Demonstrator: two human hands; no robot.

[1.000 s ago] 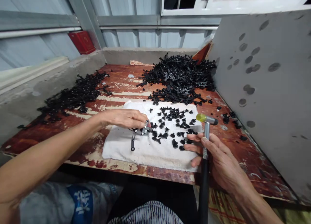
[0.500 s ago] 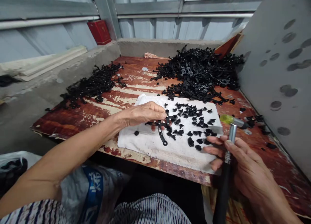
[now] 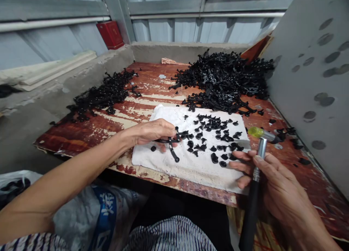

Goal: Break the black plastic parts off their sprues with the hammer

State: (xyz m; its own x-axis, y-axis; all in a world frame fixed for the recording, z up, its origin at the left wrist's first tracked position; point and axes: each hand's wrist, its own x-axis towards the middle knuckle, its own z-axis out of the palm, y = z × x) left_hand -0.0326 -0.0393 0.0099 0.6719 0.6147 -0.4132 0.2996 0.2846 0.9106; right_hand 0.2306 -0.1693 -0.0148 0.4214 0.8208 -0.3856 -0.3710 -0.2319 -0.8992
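My left hand point(image 3: 156, 132) is closed on some black flat parts point(image 3: 173, 151), with round ends sticking out past the fingers; how many it holds I cannot tell. Below them lies a white cloth point(image 3: 163, 171), scattered with small black round-headed pieces point(image 3: 212, 123). In my right hand point(image 3: 275, 174) is a hammer point(image 3: 261, 149) with a metal neck, a black grip and a yellow face. The thumb presses on its neck, its head points up and away, and the fingers reach past it over the cloth's right edge.
A big heap of black parts point(image 3: 226, 80) covers the back right of the worn red-brown board point(image 3: 152, 84). Another pile point(image 3: 103, 93) lies at the left. A grey spotted panel point(image 3: 308, 80) stands along the right side; a plastic sack point(image 3: 81, 214) is below the front edge.
My left hand has moved a little to the left with the black parts, uncovering some small pieces on the cloth. My right hand and the hammer have hardly moved.
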